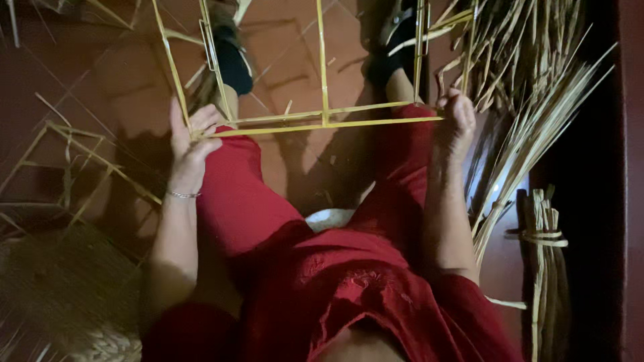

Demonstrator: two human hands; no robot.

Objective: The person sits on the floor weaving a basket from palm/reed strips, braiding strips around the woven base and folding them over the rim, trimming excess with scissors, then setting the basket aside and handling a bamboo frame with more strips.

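Hands grasp the thin yellow cane frame (322,124): left hand (190,137) and right hand (456,121) at its near corners. Uneven pull could snap its lashed joints.

Both hands, left hand (190,137) and right hand (456,121), on cane frame (323,124).

Probably a home weaving workshop: reed bundles (537,127); terracotta tile floor (134,87); woven mat (60,295).

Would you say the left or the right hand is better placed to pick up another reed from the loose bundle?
Probably the right hand: it grips the reed frame beside the loose reed bundle. The left hand holds the far corner.
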